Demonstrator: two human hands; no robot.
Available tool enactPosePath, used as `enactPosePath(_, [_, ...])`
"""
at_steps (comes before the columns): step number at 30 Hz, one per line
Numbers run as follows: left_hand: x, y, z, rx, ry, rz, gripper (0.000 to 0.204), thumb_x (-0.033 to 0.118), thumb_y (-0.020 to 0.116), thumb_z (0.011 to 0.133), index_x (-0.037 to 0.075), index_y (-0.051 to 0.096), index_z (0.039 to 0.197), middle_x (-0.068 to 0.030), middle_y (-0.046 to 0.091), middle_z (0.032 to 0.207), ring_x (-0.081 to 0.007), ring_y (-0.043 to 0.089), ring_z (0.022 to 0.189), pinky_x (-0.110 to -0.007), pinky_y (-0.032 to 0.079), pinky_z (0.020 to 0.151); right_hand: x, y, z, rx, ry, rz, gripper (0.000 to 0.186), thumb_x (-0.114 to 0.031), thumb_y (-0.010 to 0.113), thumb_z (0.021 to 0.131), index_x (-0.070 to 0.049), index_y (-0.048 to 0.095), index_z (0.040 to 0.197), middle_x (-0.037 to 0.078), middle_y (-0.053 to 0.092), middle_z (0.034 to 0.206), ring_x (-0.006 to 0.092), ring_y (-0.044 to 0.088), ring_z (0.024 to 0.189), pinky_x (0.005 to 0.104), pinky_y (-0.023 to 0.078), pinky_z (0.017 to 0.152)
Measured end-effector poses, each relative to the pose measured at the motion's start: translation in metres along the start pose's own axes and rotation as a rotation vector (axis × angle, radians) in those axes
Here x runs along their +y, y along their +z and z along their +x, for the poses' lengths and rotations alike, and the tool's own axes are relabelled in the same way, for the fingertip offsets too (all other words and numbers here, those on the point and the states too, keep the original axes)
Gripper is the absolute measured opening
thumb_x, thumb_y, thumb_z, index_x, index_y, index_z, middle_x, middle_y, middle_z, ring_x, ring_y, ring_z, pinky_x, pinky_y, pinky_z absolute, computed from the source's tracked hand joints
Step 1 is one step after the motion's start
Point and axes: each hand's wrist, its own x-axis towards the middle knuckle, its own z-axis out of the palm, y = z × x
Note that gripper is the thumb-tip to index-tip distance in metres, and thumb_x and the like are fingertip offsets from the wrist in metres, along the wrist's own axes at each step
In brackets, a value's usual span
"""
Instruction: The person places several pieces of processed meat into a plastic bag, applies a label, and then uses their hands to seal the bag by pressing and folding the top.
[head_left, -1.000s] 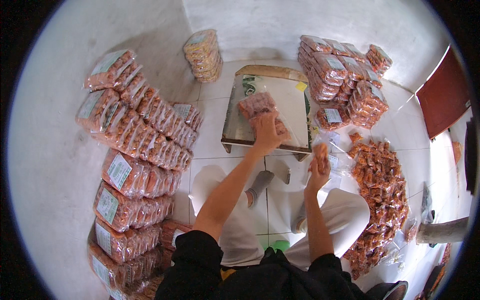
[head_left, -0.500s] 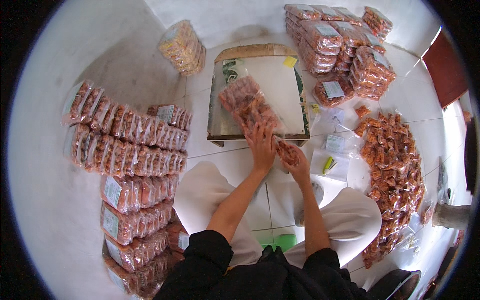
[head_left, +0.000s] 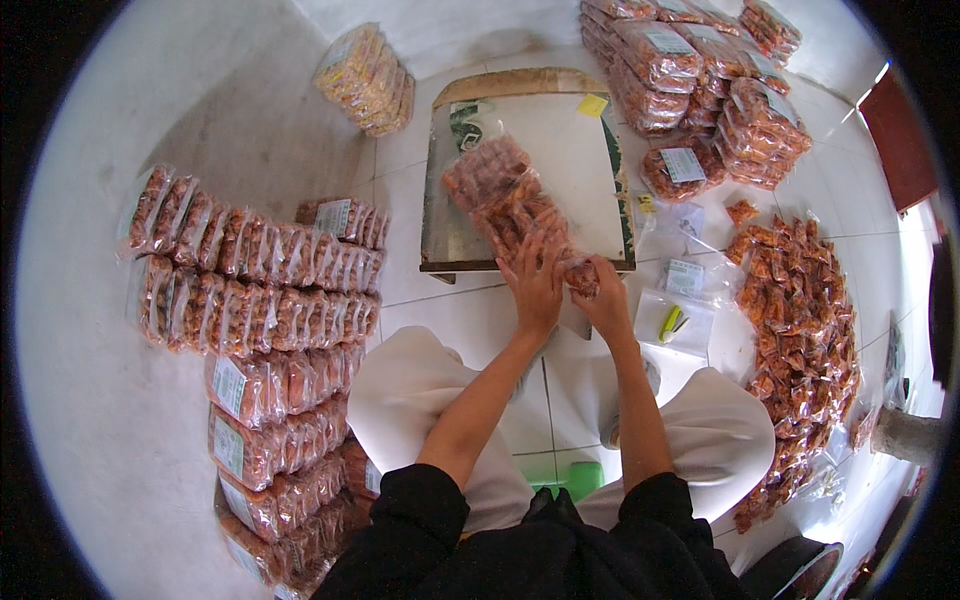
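On a low board table (head_left: pixel 515 79) lies a long clear bag (head_left: pixel 485 175) filled with reddish-brown packets, slanting toward me. My left hand (head_left: pixel 535 280) lies on the bag's near end, fingers spread. Close beside it, my right hand (head_left: pixel 605 300) is closed on a small packet (head_left: pixel 582 276) at the bag's near right end; whether that packet is partly inside the bag I cannot tell. A yellow-green hand tool (head_left: pixel 672 320) rests on clear plastic right of my right hand.
Stacked bagged packs stand at the left (head_left: pixel 250 320), back left (head_left: pixel 365 80) and back right (head_left: pixel 655 70). A heap of small packets (head_left: pixel 795 350) covers the floor at my right, near labelled plastic bags (head_left: pixel 683 278). A grey cylinder (head_left: pixel 900 432) sits at the far right.
My right hand has swung left and forward with its packet to the bag's near end. My left hand's fingers have spread on the bag, whose near end has shifted slightly.
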Motion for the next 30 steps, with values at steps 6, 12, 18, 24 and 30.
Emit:
enactPosePath(6, [0.001, 0.001, 0.003, -0.012, 0.039, 0.039, 0.044, 0.033, 0.040, 0.088, 0.021, 0.036, 0.131, -0.0057, 0.038, 0.129, -0.0247, 0.029, 0.125, -0.061, 0.004, 0.099, -0.002, 0.007, 0.010, 0.159, 0.037, 0.103, 0.052, -0.012, 0.070, 0.065, -0.004, 0.046, 0.111, 0.015, 0.053, 0.102, 0.0323, 0.052, 0.096, 0.0369, 0.043, 0.081])
enactPosePath(12, [-0.052, 0.004, 0.065, -0.005, 0.101, -0.064, 0.040, 0.034, 0.042, 0.088, 0.019, 0.045, 0.124, -0.0041, 0.043, 0.124, -0.0221, 0.031, 0.124, -0.060, 0.006, 0.099, 0.016, 0.023, -0.014, 0.284, 0.074, 0.072, 0.053, -0.009, 0.070, 0.067, -0.002, 0.046, 0.113, 0.015, 0.053, 0.106, 0.0300, 0.053, 0.098, 0.0362, 0.044, 0.081])
enactPosePath(18, [-0.084, -0.014, 0.119, -0.266, 0.611, 0.277, 0.037, 0.035, 0.044, 0.087, 0.018, 0.047, 0.120, -0.0029, 0.044, 0.123, -0.0199, 0.033, 0.122, -0.053, 0.013, 0.102, 0.010, 0.023, -0.017, 0.385, -0.025, 0.040, 0.062, -0.003, 0.070, 0.065, -0.003, 0.042, 0.121, 0.015, 0.049, 0.116, 0.0301, 0.048, 0.108, 0.0358, 0.041, 0.090])
enactPosePath(24, [-0.065, 0.004, 0.114, -0.415, 0.662, 0.059, 0.041, 0.037, 0.044, 0.087, 0.018, 0.043, 0.123, -0.0028, 0.045, 0.124, -0.0206, 0.037, 0.120, -0.052, 0.012, 0.103, 0.025, 0.031, -0.005, 0.480, -0.055, -0.045, 0.062, -0.005, 0.069, 0.067, -0.004, 0.040, 0.122, 0.019, 0.044, 0.120, 0.0338, 0.042, 0.112, 0.0388, 0.036, 0.096])
enactPosePath(30, [-0.042, 0.027, 0.114, -0.409, 0.622, -0.100, 0.041, 0.041, 0.043, 0.086, 0.019, 0.045, 0.122, -0.0049, 0.051, 0.120, -0.0202, 0.041, 0.118, -0.055, 0.008, 0.103, 0.031, 0.037, 0.012, 0.417, -0.063, -0.137, 0.064, -0.001, 0.069, 0.066, -0.004, 0.039, 0.122, 0.018, 0.038, 0.120, 0.0331, 0.039, 0.111, 0.0395, 0.034, 0.094])
